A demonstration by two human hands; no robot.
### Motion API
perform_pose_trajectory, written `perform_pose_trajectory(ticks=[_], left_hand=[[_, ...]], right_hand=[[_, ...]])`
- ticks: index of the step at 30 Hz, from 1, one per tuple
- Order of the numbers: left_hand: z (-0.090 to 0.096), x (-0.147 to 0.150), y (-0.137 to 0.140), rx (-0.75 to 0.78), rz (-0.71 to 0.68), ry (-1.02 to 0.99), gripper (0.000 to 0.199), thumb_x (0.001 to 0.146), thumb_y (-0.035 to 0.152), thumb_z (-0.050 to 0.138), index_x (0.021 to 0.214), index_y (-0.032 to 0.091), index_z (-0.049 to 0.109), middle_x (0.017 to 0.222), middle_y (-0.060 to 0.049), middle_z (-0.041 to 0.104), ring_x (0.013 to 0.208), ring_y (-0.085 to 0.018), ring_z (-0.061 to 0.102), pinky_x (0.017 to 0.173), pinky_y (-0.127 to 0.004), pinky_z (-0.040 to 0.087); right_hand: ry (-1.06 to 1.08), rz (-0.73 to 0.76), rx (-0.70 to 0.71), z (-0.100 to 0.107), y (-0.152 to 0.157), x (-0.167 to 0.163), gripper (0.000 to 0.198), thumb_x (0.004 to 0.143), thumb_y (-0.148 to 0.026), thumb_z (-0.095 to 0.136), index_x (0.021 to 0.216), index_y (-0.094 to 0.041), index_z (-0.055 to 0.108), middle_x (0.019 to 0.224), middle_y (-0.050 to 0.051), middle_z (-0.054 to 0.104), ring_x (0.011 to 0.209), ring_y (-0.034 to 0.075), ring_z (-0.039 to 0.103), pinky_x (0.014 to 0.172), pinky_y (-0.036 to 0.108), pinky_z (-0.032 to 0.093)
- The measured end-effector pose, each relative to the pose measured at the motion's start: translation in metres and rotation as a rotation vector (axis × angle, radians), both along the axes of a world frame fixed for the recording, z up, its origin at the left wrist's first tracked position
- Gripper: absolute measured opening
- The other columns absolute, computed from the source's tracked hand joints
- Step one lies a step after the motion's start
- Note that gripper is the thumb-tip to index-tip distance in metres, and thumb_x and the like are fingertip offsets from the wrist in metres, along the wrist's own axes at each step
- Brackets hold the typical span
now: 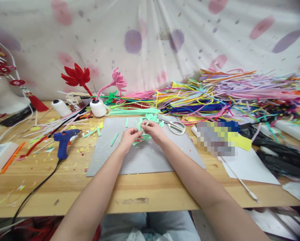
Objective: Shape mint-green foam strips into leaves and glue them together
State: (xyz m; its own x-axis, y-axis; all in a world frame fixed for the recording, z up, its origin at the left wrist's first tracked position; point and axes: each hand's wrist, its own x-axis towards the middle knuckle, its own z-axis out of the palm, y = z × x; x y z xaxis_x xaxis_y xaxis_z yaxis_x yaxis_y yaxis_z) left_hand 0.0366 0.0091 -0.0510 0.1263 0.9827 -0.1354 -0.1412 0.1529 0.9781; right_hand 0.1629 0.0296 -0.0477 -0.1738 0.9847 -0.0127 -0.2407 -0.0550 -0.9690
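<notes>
Over the grey cutting mat, my left hand and my right hand meet with fingertips pinched close together. Between them is a mint-green pipe cleaner piece, partly hidden by the fingers. A small heap of mint-green pieces lies just beyond my hands. Scissors with pale handles rest to the right of that heap, their blades pointing towards it. Two short mint-green strips lie on the mat left of my left hand, one of them a cut strip.
A blue glue gun with a black cord lies on the left. Behind the mat stand a red flower and a pink flower by a white spool. Bundles of coloured pipe cleaners line the back. White paper lies right.
</notes>
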Motion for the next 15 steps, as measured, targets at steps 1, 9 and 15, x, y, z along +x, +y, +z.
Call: perform_pose_trajectory(ticks=[1, 9, 15], left_hand=[[0.0, -0.002, -0.001, -0.022, 0.002, -0.02, 0.03, 0.052, 0.031, 0.072, 0.062, 0.014, 0.049, 0.057, 0.003, 0.051, 0.054, -0.01, 0.056, 0.051, -0.025, 0.047], [-0.002, -0.007, 0.0, -0.109, -0.006, -0.095, 0.021, 0.058, 0.024, 0.069, 0.069, 0.011, 0.057, 0.059, -0.001, 0.058, 0.053, -0.009, 0.056, 0.051, -0.023, 0.048], [-0.007, -0.006, 0.003, -0.093, 0.094, -0.231, 0.024, 0.056, 0.026, 0.071, 0.071, 0.012, 0.057, 0.059, 0.0, 0.058, 0.056, -0.01, 0.057, 0.053, -0.022, 0.05]], right_hand=[[-0.01, 0.037, 0.003, -0.001, -0.001, 0.0, 0.027, 0.055, -0.034, 0.067, 0.07, -0.017, 0.052, 0.055, -0.007, 0.045, 0.048, 0.004, 0.039, 0.049, 0.02, 0.031], [-0.03, 0.169, -0.005, -0.008, -0.003, 0.003, 0.031, 0.058, -0.039, 0.066, 0.067, -0.018, 0.044, 0.051, -0.008, 0.046, 0.045, 0.006, 0.045, 0.045, 0.02, 0.034], [0.013, 0.062, -0.023, -0.013, -0.001, 0.0, 0.032, 0.056, -0.037, 0.068, 0.065, -0.018, 0.044, 0.049, -0.006, 0.052, 0.048, 0.01, 0.052, 0.045, 0.021, 0.038]])
